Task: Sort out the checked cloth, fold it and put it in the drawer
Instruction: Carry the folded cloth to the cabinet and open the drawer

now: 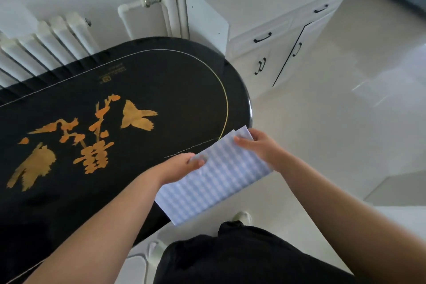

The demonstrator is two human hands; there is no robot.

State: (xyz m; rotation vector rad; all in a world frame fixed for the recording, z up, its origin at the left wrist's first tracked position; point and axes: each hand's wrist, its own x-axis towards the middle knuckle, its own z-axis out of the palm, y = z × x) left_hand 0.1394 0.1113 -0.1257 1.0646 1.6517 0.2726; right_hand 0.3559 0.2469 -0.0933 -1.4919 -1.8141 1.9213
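Note:
The checked cloth [214, 177], pale blue and white, is folded into a flat rectangle and held off the right end of the black table [161, 80]. My left hand [182, 166] grips its left edge with the thumb on top. My right hand [258, 147] grips its far right corner. The cloth hangs partly over the table's edge and partly over the floor. A white cabinet [272, 21] with two closed drawers, each with a black handle [262, 38], stands beyond the table at the upper right.
The oval black table carries a gold bird-and-plant design [92, 136]. White radiators [46, 41] line the wall behind it. Pale floor tiles [334, 122] spread to the right. The cabinet's lower door [299, 50] stands slightly ajar. My dark trousers and a shoe [242, 217] show below.

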